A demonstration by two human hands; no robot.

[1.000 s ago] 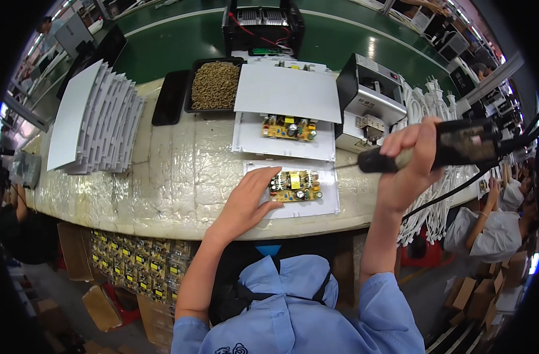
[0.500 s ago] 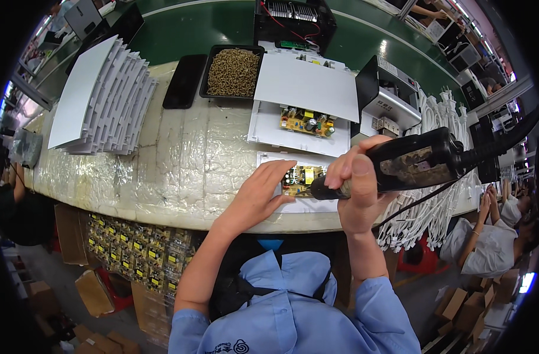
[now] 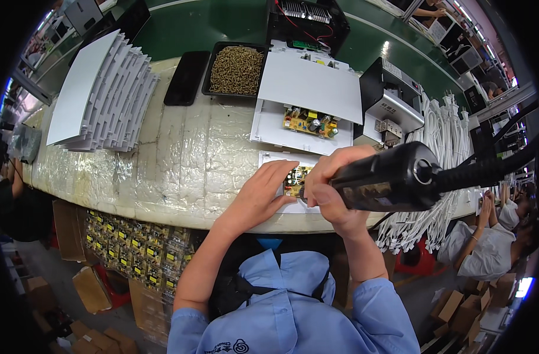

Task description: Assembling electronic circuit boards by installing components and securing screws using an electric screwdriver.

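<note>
My right hand [image 3: 340, 189] is wrapped round a black electric screwdriver [image 3: 393, 177], which is tilted with its nose toward a small circuit board [image 3: 293, 180]. The tip and the board's right end are hidden behind this hand. At the board's left end, my left hand [image 3: 255, 194] holds it, fingers along the far edge and thumb along the near edge. The board lies in a white plastic panel [image 3: 270, 157] near the table's front edge. Just beyond is another white panel [image 3: 269, 127] carrying a yellowish circuit board [image 3: 311, 122], partly covered by a white sheet-like panel [image 3: 311, 79].
A black tray [image 3: 207, 88] of brass-coloured screws and a black flat slab [image 3: 187, 79] lie farther back. White panels [image 3: 101, 94] are stacked at left. A metal-and-black device [image 3: 393, 106] and bundled white cables [image 3: 438, 171] stand at right. Several circuit boards [image 3: 134, 248] sit below the table's front.
My right hand and the screwdriver have shifted left over the board, and the screwdriver's back end has swung nearer and lower. My left hand has stayed at the board's left end.
</note>
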